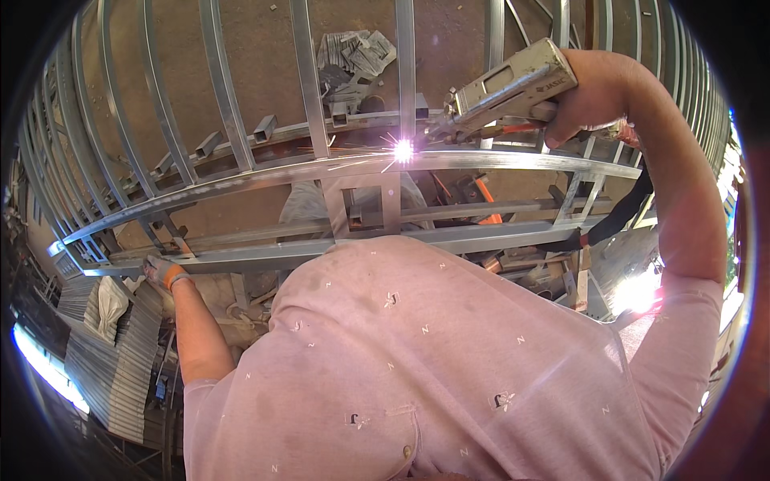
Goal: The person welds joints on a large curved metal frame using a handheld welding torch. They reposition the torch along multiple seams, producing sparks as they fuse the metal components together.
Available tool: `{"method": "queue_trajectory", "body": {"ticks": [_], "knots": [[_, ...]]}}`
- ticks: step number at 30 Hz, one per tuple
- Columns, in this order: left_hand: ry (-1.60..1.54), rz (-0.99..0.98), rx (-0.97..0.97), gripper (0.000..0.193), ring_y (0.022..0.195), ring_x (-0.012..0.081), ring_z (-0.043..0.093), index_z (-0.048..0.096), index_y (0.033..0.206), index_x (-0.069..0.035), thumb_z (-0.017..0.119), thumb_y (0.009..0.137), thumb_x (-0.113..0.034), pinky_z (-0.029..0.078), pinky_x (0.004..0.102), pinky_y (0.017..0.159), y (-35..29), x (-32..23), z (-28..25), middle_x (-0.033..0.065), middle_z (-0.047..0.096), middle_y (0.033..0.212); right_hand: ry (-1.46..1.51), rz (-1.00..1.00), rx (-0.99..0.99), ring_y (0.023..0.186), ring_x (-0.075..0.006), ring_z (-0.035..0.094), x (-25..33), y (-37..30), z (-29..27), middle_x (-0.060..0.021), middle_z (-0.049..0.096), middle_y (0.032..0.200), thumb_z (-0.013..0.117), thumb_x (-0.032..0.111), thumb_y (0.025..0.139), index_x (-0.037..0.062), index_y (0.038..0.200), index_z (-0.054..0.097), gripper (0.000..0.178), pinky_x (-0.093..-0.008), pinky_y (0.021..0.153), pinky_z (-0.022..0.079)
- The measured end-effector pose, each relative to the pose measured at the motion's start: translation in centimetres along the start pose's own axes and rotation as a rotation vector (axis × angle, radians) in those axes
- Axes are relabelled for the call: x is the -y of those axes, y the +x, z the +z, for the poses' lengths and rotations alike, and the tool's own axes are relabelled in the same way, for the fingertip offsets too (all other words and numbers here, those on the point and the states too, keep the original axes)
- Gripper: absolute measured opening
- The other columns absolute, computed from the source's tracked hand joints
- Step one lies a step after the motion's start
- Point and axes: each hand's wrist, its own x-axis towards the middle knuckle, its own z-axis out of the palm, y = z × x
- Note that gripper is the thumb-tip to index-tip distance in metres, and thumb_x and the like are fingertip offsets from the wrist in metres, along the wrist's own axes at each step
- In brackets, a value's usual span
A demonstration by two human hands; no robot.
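My right hand [592, 94] is closed around a pale, boxy handheld welding gun [513, 86], its front end pointing left and down. At its tip a bright arc [403, 150] throws sparks where an upright square tube [407, 72] meets the long curved rail [497, 160] of a metal frame. My left hand [166, 272], in a grey and orange glove, is closed on the frame's straight lower rail [241, 259], far to the left. Short tube pieces [361, 196] join the two rails in front of me. Glare hides the weld spot.
Several upright tubes [224, 80] fan away beyond the rail. A heap of scrap sheet [357, 54] lies on the brown ground. Short tube offcuts [265, 128] sit along a bar behind the rail. An orange-and-black tool [488, 200] is below; corrugated sheets [112, 361] stand lower left.
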Motion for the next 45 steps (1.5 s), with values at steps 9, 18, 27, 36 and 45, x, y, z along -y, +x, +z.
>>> {"method": "queue_trajectory", "body": {"ticks": [9, 18, 27, 36, 45], "knots": [[0.034, 0.027, 0.004, 0.056, 0.135, 0.0337, 0.060, 0.059, 0.150, -0.007, 0.050, 0.110, -0.045, 0.052, 0.0423, 0.107, -1.3, -1.3, -0.8, 0.0137, 0.055, 0.156, -0.048, 0.031, 0.010, 0.095, -0.0260, 0.077, 0.0, -0.5, -0.4, -0.0121, 0.081, 0.106, 0.097, 0.014, 0.063, 0.0074, 0.121, 0.078, 0.061, -0.0379, 0.091, 0.057], [-0.092, -0.218, 0.061, 0.061, 0.134, 0.0347, 0.060, 0.053, 0.155, -0.008, 0.046, 0.110, -0.048, 0.053, 0.0461, 0.107, -5.7, -8.4, -3.8, 0.0145, 0.053, 0.157, -0.045, 0.046, 0.018, 0.097, -0.0268, 0.076, -0.1, -0.7, -0.3, -0.0126, 0.081, 0.108, 0.097, 0.015, 0.063, 0.0078, 0.123, 0.077, 0.063, -0.0384, 0.093, 0.056], [-0.066, -0.088, -0.005, 0.056, 0.135, 0.0335, 0.059, 0.061, 0.147, -0.002, 0.049, 0.110, -0.043, 0.048, 0.0400, 0.111, -3.0, -4.2, -1.8, 0.0168, 0.057, 0.155, 0.016, 0.016, 0.026, 0.098, -0.0271, 0.076, -1.0, -0.6, -0.2, -0.0130, 0.081, 0.109, 0.097, 0.013, 0.061, 0.0072, 0.122, 0.077, 0.065, -0.0388, 0.092, 0.056], [-0.079, -0.067, -0.032, 0.055, 0.134, 0.0349, 0.059, 0.062, 0.146, -0.003, 0.051, 0.110, -0.043, 0.049, 0.0398, 0.108, -1.9, -2.9, -1.1, 0.0183, 0.059, 0.152, 0.001, 0.050, 0.027, 0.095, -0.0237, 0.076, -1.5, -1.5, -0.9, -0.0118, 0.081, 0.108, 0.095, 0.008, 0.063, 0.0056, 0.123, 0.077, 0.063, -0.0357, 0.091, 0.057], [-0.034, -0.183, 0.026, 0.056, 0.126, 0.0378, 0.065, 0.058, 0.149, -0.004, 0.048, 0.111, -0.044, 0.054, 0.0453, 0.101, -4.5, -6.4, -2.7, 0.0188, 0.064, 0.146, 0.015, 0.012, 0.047, 0.095, -0.0241, 0.075, -0.4, -0.7, -0.7, -0.0124, 0.081, 0.109, 0.095, 0.009, 0.064, 0.0042, 0.123, 0.076, 0.062, -0.0362, 0.090, 0.057]]}}
